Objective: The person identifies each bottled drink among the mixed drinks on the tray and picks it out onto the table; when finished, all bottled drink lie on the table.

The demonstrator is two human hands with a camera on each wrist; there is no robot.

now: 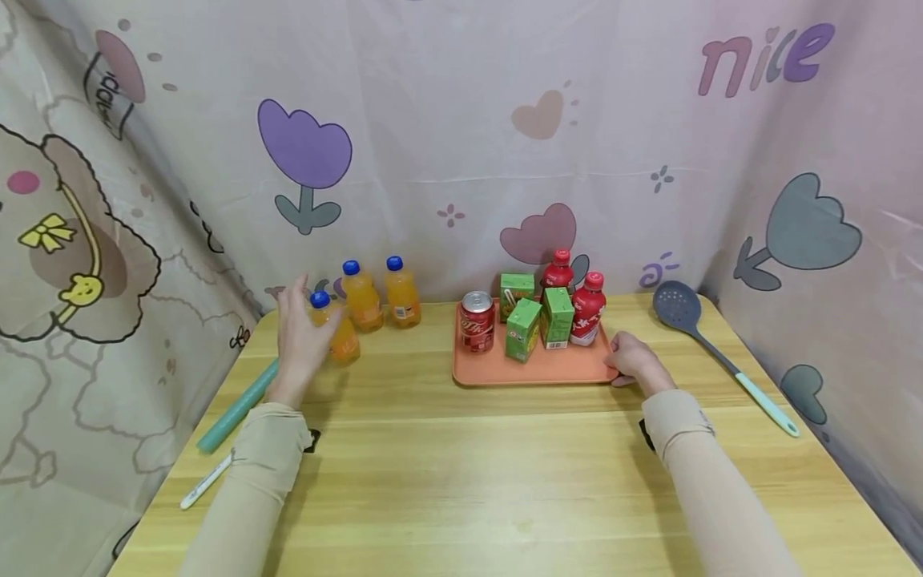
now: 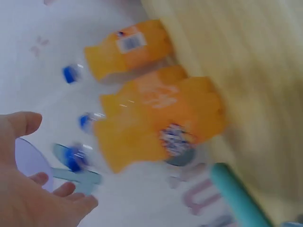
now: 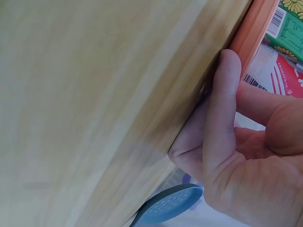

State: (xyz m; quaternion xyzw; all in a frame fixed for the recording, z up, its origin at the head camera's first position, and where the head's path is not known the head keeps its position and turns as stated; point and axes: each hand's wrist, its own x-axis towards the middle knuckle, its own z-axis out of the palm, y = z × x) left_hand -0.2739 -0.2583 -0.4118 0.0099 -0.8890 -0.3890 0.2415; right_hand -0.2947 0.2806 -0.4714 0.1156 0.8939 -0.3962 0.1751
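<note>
My left hand is spread beside the nearest orange drink bottle, which has a blue cap. In the left wrist view, a gap shows between the fingers and that bottle. Two more orange drink bottles stand just behind it to the right. My right hand grips the right edge of an orange tray, its fingers curled at the rim. On the tray stand a red soda can, several green drink cartons and two red bottles.
At right lies a grey slotted skimmer with a mint handle. A teal rod and a white pen lie along the left edge, by the left forearm. Printed curtains hang behind the wooden table.
</note>
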